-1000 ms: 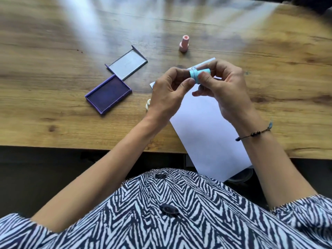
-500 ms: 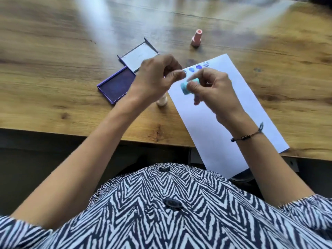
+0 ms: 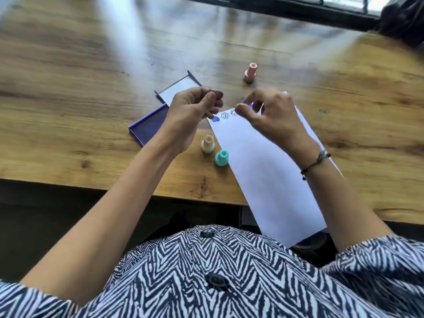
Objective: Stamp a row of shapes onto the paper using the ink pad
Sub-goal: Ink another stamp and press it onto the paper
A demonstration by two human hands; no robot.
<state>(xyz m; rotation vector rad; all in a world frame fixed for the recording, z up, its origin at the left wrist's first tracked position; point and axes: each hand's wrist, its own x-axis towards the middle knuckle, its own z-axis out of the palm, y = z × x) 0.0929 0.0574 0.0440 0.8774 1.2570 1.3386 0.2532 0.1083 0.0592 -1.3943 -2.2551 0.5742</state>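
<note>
A white paper [image 3: 263, 171] lies slanted on the wooden table, its near end hanging over the table edge. Several purple stamped shapes [image 3: 225, 115] run along its far edge, some hidden by my right hand. A teal stamp [image 3: 221, 157] stands upright at the paper's left edge, beside a beige stamp [image 3: 208, 144]. The open purple ink pad [image 3: 148, 127] lies left of the paper, partly under my left hand [image 3: 195, 111], whose fingers are curled shut with nothing visible in them. My right hand [image 3: 270, 115] hovers blurred over the stamped row, fingers apart and empty.
A pink stamp [image 3: 250, 72] stands upright on the table beyond the paper. The ink pad's hinged lid [image 3: 176, 90] lies open behind the pad. A dark window frame [image 3: 298, 5] runs along the far table edge. The near table edge [image 3: 114, 191] is close to my body.
The teal stamp has left my right hand and now stands on the table beside the beige one. Both hands have moved apart, above the paper's far edge.
</note>
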